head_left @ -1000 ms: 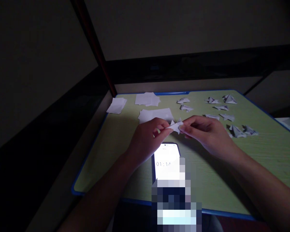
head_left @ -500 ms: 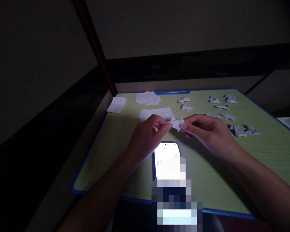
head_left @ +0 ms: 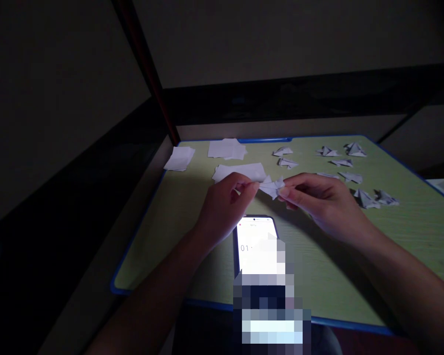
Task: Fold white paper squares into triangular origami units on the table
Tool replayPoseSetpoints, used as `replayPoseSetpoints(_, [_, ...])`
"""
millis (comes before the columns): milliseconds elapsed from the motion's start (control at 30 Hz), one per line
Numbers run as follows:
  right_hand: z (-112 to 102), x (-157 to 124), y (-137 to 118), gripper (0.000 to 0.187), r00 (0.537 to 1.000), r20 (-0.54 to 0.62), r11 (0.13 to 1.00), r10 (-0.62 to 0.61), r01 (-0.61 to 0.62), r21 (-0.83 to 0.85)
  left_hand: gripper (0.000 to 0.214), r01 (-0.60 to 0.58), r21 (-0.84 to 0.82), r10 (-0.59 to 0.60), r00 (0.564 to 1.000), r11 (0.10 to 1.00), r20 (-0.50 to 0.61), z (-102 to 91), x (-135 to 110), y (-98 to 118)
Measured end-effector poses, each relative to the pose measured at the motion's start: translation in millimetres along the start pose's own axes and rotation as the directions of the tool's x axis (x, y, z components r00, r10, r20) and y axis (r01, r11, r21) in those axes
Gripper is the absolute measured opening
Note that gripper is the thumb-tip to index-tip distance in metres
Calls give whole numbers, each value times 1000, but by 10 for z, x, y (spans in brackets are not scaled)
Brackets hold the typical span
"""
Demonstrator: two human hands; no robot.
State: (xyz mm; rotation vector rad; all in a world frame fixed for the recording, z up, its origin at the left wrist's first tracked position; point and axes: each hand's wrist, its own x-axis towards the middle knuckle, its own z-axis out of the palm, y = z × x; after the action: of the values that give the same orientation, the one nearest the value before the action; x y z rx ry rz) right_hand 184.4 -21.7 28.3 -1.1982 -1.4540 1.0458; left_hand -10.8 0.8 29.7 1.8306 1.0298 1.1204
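Note:
A small piece of folded white paper is held above the table between both hands, with creases and pointed corners showing. My left hand pinches its left tip between thumb and forefinger. On the other side, my right hand grips the right end, its thumb in front and its fingers behind, partly hidden. Below the hands lies a lit phone showing digits that begin with 01; its lower part is blurred out. Just behind the left hand rests a stack of white paper sheets.
Two more paper stacks, one at the far left and one at the back, lie on the yellow-green table with its blue rim. Several folded paper shapes are spread over the right side. Walls border the back and left.
My left thumb and forefinger have slid left to the paper's tip, so more of the folded piece shows. The right hand keeps its grip, nearly still.

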Motion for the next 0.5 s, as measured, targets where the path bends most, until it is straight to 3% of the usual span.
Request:
replayPoseSetpoints(133, [18, -14, -15, 20, 1000, 5, 1000, 0, 0, -19, 9, 76, -140, -74, 997, 987, 19, -9, 7, 49])
replayPoseSetpoints(367, [14, -41, -108, 21, 999, 50, 995, 3, 2, -96, 8, 107, -266, -95, 994, 958, 61, -23, 28, 58])
replayPoseSetpoints(500, [-16, -343, -133, 47, 999, 30, 955, 10, -1, -298, 9, 80, -315, -91, 996, 946, -20, -40, 18, 68])
